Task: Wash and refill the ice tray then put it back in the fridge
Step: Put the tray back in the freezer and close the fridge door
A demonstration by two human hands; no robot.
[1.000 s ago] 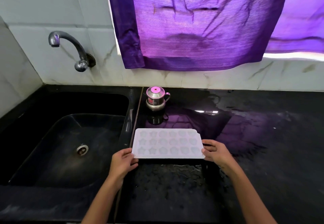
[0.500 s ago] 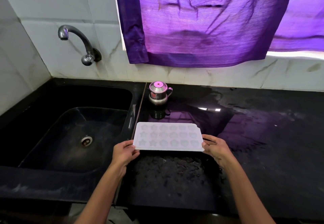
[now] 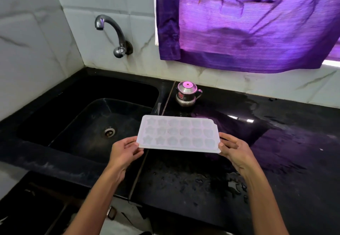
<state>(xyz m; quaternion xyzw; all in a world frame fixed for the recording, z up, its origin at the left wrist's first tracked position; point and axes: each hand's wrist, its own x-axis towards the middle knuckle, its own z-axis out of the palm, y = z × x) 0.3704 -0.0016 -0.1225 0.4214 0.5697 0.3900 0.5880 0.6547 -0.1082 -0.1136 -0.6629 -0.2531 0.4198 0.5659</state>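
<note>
Above the wet surface (image 3: 276,161), just right of the sink (image 3: 88,124), the tray (image 3: 177,133) is held level: left hand (image 3: 125,150) and right hand (image 3: 233,148) each pinch one short end. Its moulds appear filled, so washing and refilling seem done; return to the fridge remains.

Purple curtain (image 3: 257,23) over marble-look tiles (image 3: 36,41), black, seemingly wet counter (image 3: 294,142).

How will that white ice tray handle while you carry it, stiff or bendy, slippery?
Probably fairly stiff: the ice tray spans flat between the left hand and right hand without sagging. Likely light, held only at its ends. Possibly slippery, given droplets on the counter.
</note>
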